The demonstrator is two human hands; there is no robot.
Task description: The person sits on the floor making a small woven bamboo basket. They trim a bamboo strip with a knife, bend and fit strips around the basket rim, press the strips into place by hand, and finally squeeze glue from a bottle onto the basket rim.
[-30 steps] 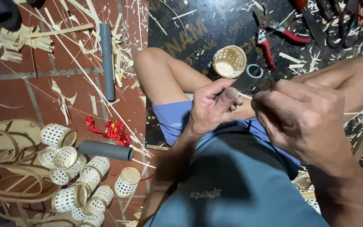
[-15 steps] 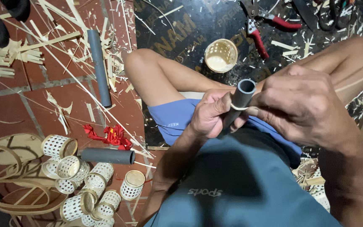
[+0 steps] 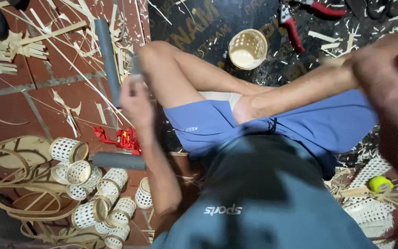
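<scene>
While blurred, left hand (image 3: 135, 99) grip encloses grey tube (image 3: 136, 64) upright.

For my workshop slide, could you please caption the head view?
Seated person's left hand reaches toward grey tubes on red tiles, woven cups alongside; right hand raised, blurred.

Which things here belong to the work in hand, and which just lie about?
In use: left hand gripping short grey tube; blurred right hand.
Lying about: long grey pipe; round woven bamboo cup; red-handled cutters; white woven cylinders; crumpled red scrap.
</scene>
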